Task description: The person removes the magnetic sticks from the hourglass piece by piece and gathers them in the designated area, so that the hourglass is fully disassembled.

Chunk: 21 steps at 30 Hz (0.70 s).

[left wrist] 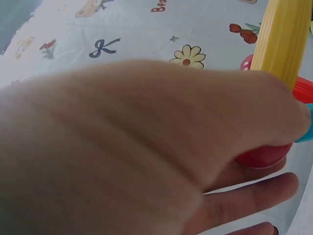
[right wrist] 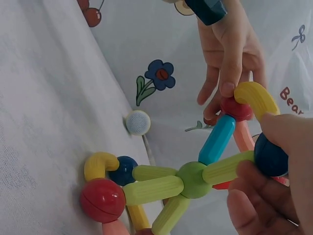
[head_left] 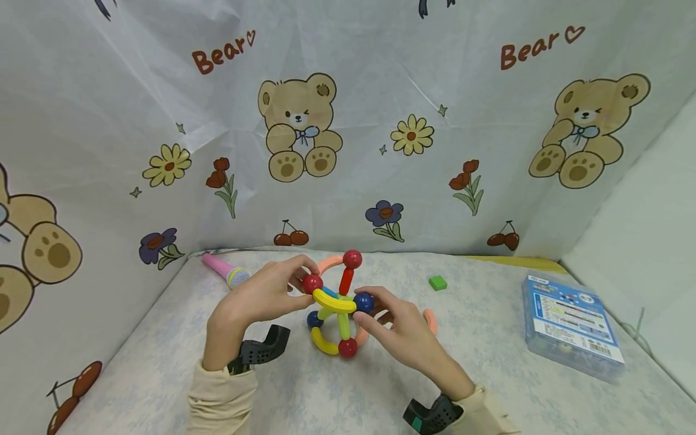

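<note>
Mid-frame, the left hand [head_left: 266, 296] pinches a red ball [head_left: 312, 283], the right hand [head_left: 405, 337] a blue ball [head_left: 364, 302]; the structure [head_left: 344, 326] seems mostly joined, one peach stick [head_left: 431, 321] apparently loose.

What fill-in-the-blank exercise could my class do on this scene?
1. A curved ____ stick joins a red ball to a dark blue ball.
2. The hand holding that dark blue ball is the person's ____ one.
3. The small block on the table is ____.
4. The microphone's handle is ____.

Missing words: yellow; right; green; pink.
</note>
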Available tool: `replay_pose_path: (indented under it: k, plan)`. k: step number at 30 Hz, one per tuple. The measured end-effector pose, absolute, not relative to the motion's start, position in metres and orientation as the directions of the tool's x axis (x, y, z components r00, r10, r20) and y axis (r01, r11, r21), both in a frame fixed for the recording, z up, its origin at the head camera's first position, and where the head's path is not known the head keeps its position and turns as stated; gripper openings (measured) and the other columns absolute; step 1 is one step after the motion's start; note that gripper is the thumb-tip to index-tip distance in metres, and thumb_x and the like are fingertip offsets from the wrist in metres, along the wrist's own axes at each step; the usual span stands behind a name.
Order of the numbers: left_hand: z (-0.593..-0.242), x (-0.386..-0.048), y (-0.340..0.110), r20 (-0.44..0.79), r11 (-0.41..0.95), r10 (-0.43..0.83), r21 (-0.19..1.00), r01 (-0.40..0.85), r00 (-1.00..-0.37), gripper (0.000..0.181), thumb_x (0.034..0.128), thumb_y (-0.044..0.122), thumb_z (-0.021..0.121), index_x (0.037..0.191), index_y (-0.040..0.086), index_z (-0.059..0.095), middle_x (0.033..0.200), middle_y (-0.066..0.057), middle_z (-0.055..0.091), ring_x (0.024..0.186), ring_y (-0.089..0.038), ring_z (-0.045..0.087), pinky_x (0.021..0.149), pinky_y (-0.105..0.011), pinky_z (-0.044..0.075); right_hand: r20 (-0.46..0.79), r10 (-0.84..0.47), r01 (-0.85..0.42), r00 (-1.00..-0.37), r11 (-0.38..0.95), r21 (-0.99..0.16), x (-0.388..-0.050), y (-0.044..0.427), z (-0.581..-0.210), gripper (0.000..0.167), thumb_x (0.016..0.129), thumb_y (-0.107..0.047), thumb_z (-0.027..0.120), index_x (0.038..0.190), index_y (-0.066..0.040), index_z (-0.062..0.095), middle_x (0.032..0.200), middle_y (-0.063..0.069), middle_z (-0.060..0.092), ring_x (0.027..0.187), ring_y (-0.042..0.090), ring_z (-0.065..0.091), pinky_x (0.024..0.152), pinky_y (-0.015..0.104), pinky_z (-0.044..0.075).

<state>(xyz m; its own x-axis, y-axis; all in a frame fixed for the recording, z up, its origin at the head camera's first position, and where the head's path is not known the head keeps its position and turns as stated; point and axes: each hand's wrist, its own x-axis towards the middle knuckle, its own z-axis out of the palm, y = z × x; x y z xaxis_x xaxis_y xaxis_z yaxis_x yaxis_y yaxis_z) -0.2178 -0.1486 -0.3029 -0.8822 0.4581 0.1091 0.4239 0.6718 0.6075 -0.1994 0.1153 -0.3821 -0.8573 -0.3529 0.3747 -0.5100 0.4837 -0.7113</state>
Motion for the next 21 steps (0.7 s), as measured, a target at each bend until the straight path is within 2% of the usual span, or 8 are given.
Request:
replay_pose_path:
  k: [8, 13, 17, 21]
  plan:
    - [-0.3019, -0.2174, -0.1476, 0.105, 0.672, 0.467, 0.604, 0.430, -0.878, 0.032, 0.0911, 0.009, 0.078, 0.119, 0.009, 0.062, 0.104, -0.001, 0.075, 0.098, -0.018, 0.071, 0.086, -0.040, 0.059, 0.420, -0.284, -0.507, -0.862, 0.474, -0.720, -0.1991, 0.1123, -0.3810, 0.041, 0.094, -0.025, 0.077, 0.132, -0.014, 0.065, 0.104, -0.004, 0.070, 0.091, 0.017, 0.067, 0.078, 0.022, 0.059]
    - [-0.3020, -0.2179, -0.1464, 0.107, 0.678, 0.467, 0.594, 0.433, -0.878, 0.032, 0.0914, 0.010, 0.077, 0.119, 0.009, 0.062, 0.103, 0.000, 0.075, 0.098, -0.017, 0.071, 0.088, -0.044, 0.058, 0.438, -0.257, -0.508, -0.861, 0.469, -0.723, -0.1972, 0.1116, -0.3804, 0.042, 0.092, -0.021, 0.080, 0.131, -0.015, 0.067, 0.114, -0.001, 0.067, 0.095, 0.013, 0.069, 0.081, 0.020, 0.059]
    - [-0.3022, -0.2180, -0.1463, 0.106, 0.682, 0.461, 0.593, 0.429, -0.881, 0.032, 0.0915, 0.010, 0.077, 0.119, 0.009, 0.062, 0.103, 0.000, 0.075, 0.097, -0.017, 0.071, 0.090, -0.048, 0.057, 0.456, -0.258, -0.524, -0.852, 0.452, -0.722, -0.1959, 0.1106, -0.3800, 0.041, 0.092, -0.018, 0.079, 0.130, -0.012, 0.066, 0.115, 0.001, 0.068, 0.096, 0.011, 0.071, 0.083, 0.022, 0.059]
    - [-0.3019, -0.2174, -0.1463, 0.091, 0.693, 0.446, 0.595, 0.408, -0.890, 0.032, 0.0916, 0.011, 0.077, 0.120, 0.010, 0.062, 0.104, 0.000, 0.075, 0.099, -0.018, 0.070, 0.091, -0.048, 0.058, 0.479, -0.247, -0.538, -0.842, 0.448, -0.715, -0.1954, 0.1096, -0.3799, 0.040, 0.091, -0.015, 0.080, 0.128, -0.008, 0.066, 0.113, 0.002, 0.070, 0.095, 0.012, 0.072, 0.083, 0.023, 0.060]
